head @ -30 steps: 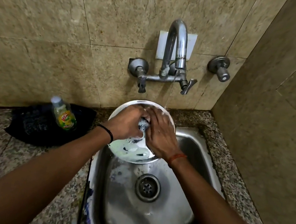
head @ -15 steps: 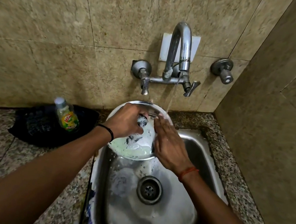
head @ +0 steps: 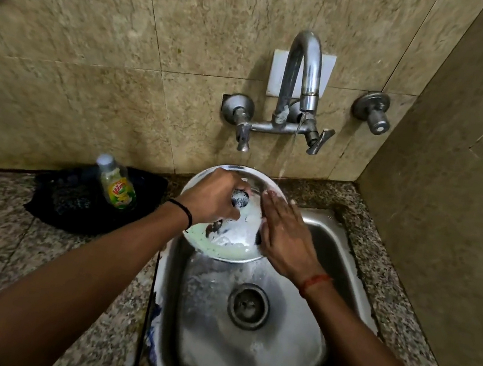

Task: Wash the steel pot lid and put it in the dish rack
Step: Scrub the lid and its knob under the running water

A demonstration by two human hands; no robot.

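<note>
One head camera is looking down at the sink.

The wide-angle view is facing forward and down from above the steel sink (head: 330, 250), close to it, with the tap (head: 300, 81) and tiled wall ahead; both forearms are entering from the bottom edge, and straight lines are bending near the borders.

Sudsy steel lid (head: 223, 248), shiny metal sink (head: 256, 359), speckled granite counter (head: 2, 246)

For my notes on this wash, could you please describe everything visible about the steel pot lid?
The steel pot lid is round, shiny metal, coated with greenish-white suds. It is held tilted over the back left of the sink, near the thin stream from the tap. The left hand grips its foamy dark knob; the right hand lies flat on its right side.
</note>
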